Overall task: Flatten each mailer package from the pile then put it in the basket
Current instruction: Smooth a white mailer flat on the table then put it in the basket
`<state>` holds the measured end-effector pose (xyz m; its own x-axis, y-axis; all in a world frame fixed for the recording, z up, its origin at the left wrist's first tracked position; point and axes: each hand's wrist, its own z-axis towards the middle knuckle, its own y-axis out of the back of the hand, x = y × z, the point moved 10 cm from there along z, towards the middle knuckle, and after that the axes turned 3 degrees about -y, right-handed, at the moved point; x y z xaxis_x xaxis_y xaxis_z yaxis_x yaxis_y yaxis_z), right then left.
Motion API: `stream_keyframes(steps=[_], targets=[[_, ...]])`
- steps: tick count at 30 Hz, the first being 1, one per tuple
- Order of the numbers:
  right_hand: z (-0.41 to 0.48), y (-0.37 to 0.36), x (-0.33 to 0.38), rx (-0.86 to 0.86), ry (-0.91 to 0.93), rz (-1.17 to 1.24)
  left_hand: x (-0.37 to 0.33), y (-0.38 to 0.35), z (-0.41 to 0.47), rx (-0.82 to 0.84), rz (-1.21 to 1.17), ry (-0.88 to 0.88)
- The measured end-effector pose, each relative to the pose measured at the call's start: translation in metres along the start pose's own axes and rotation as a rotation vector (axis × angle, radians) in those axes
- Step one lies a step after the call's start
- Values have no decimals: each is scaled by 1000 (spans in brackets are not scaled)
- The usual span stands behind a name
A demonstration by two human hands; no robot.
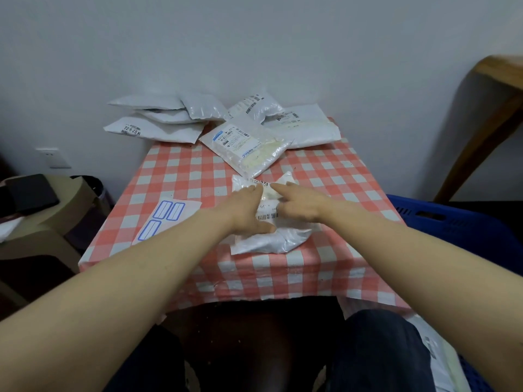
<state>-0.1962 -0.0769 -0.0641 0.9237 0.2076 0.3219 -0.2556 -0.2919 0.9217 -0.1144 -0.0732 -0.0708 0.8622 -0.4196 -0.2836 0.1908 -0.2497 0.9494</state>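
Observation:
A white mailer package (278, 239) with a barcode label lies puffy in the middle of the checked table. My left hand (245, 210) rests flat on its left half, fingers spread. My right hand (300, 203) presses its right half, fingers stretched out toward the far edge. Neither hand grips it. A pile of white mailers (169, 120) sits along the far edge by the wall, and one labelled mailer (246, 147) lies just beyond my hands. The blue basket (452, 222) stands to the right of the table.
The red-and-white checked cloth (181, 179) covers a small table against the wall. A sheet of blue-framed labels (167, 219) lies at the left. A beige stool (42, 230) stands left; a wooden chair (492, 108) stands right. A mailer (441, 360) lies by my right knee.

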Motion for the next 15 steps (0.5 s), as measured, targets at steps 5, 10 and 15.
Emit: stream_keyframes(steps=[5, 10, 15], targets=[[-7, -6, 8, -42, 42, 54, -23, 14, -6, -96, 15, -67], [-8, -34, -7, -6, -24, -39, -11, -25, -8, 55, 121, 15], [-12, -43, -10, 33, -49, -57, -6, -38, -8, 110, 119, 35]])
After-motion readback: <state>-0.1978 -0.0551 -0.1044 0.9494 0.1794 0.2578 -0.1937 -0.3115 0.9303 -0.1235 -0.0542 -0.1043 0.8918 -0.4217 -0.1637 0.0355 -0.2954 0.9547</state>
